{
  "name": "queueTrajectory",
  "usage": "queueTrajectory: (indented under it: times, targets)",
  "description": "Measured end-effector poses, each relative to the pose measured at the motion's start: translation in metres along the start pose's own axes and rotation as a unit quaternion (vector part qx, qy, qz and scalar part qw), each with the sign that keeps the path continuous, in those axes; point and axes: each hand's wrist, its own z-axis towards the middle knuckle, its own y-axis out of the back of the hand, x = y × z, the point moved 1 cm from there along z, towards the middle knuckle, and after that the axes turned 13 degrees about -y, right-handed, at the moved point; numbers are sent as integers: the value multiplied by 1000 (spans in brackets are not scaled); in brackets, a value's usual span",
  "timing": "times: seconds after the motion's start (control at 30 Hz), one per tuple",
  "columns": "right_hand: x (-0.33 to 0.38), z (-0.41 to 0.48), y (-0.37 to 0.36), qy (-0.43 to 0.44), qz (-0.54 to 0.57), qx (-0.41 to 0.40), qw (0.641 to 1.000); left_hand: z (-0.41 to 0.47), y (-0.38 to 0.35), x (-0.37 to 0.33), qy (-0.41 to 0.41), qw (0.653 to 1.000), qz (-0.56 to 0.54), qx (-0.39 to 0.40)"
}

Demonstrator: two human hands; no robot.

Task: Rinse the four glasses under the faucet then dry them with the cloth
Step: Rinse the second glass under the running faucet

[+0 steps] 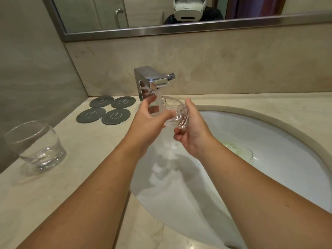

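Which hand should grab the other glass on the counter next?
Probably the left hand. The counter glass stands left of the sink, on that arm's side. The right hand grips the held glass by its base under the faucet and would have to cross over.

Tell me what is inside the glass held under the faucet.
Only running water from the faucet shows inside the tilted glass. The left hand and right hand cover part of it.
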Motion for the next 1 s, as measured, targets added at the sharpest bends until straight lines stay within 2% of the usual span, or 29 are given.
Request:
queueTrajectory:
  times: [0.17, 0.37, 0.5, 0.63, 0.87, 1.0]
  targets:
    - [4, -2, 0, 46, 20, -35, 998, -2, -2, 2, 30, 999, -16, 36]
    - [3, 0, 0, 103, -31, -31, 994, -3, -2, 0, 80, 996, -24, 5]
    - [1, 3, 0, 71, -26, -20, 997, -1, -1, 0, 40, 998, -27, -30]
    - [1, 0, 0, 28, -15, -17, 999, 0, -1, 3, 8, 999, -20, -29]
    - [3, -1, 0, 59, 34, -33, 997, 0, -3, 1, 56, 997, -44, -17]
    - [3, 2, 0, 85, 11, -30, 996, -3, -2, -1, 83, 996, -16, -17]
